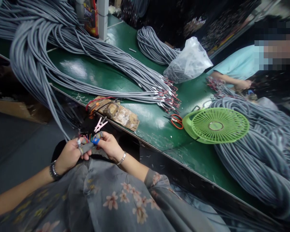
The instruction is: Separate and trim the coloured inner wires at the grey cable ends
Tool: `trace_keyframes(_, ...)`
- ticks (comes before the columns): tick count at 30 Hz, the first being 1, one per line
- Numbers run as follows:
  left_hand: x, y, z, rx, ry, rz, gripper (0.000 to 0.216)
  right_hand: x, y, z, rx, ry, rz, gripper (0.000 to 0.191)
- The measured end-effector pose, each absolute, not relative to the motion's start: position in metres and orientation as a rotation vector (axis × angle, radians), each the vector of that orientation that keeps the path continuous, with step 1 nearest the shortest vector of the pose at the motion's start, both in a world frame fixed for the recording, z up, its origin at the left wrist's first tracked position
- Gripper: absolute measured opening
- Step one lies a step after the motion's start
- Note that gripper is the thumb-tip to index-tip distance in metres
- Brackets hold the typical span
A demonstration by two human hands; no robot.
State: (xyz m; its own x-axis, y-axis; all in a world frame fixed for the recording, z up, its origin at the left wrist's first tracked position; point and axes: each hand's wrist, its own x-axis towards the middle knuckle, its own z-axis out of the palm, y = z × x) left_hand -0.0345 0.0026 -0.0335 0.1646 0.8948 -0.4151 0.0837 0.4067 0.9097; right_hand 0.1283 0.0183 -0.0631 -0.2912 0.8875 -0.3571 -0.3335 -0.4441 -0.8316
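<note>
My left hand (71,153) is closed round the end of a grey cable (60,124), which hangs down to it from the table's edge. Thin coloured wires (88,138) fan out of that end, between my two hands. My right hand (111,147) pinches at these wires, its fingertips close to those of the left. Tape wraps some fingers on both hands, with a blue wrap on the right thumb. Just above the right fingers is a pale pink clothes peg (101,125). The exact grip of the fingertips is too small to make out.
Bundled grey cables (103,51) with stripped ends lie across the green table (145,112). Along its near side are a taped wooden block (120,114), orange-handled scissors (176,121) and a green fan (216,125). Behind stands a plastic bag (188,61). A co-worker (239,64) handles cables at right.
</note>
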Motion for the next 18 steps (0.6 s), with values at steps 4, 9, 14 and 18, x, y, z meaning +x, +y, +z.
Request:
trace_keyframes(4, -0.036, 0.003, -0.033, 1.039, 1.284, 0.710, 0.031, 0.127, 0.016, -0.061, -1.108, -0.832, 1.806, 0.057)
trace_keyframes(9, -0.032, 0.002, -0.036, 0.923, 1.362, 0.858, 0.034, 0.125, 0.016, -0.063, -1.125, -0.794, 1.770, 0.056)
trace_keyframes(14, -0.029, 0.002, -0.030, 0.782, 1.384, 0.927, 0.034, 0.127, 0.017, -0.064, -1.133, -0.760, 1.763, 0.051)
trace_keyframes(18, -0.028, 0.002, -0.026, 0.764, 1.367, 0.921, 0.031, 0.130, 0.019, -0.060, -1.111, -0.726, 1.854, 0.051)
